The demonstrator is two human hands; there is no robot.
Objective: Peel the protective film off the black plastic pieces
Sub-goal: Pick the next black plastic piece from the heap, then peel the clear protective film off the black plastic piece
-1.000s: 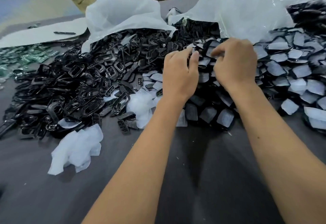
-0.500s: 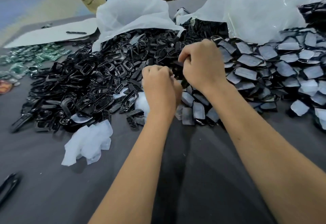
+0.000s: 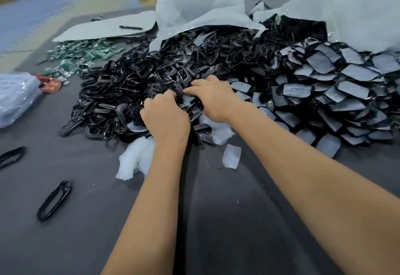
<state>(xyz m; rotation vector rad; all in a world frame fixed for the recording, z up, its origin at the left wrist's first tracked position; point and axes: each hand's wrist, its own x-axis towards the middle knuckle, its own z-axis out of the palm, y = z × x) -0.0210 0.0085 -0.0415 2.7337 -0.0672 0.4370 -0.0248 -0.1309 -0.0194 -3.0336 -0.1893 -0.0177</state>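
Both hands reach into the near edge of a heap of black plastic pieces (image 3: pixel 138 84) on a dark grey table (image 3: pixel 216 220). The left hand (image 3: pixel 165 118) is seen from the back with its fingers curled down into the pile; whether they grasp a piece or merely dig in, I cannot tell. The right hand (image 3: pixel 213 99), just beside and slightly beyond it, has its fingers bent with the tips pointing toward the left hand, and what they grip is hidden as well.

To the right of the right hand lies a mound of pieces still wearing their pale film (image 3: pixel 337 92). Under and just near the left wrist sits crumpled peeled film (image 3: pixel 134 162), and one loose film scrap (image 3: pixel 232 156) lies between the forearms. Well left of the left arm a single black oval frame (image 3: pixel 54 202) rests on the table. Beyond the hands, white plastic bags (image 3: pixel 199 10) lie open over the heap, and green circuit boards (image 3: pixel 86 51) are scattered far left.
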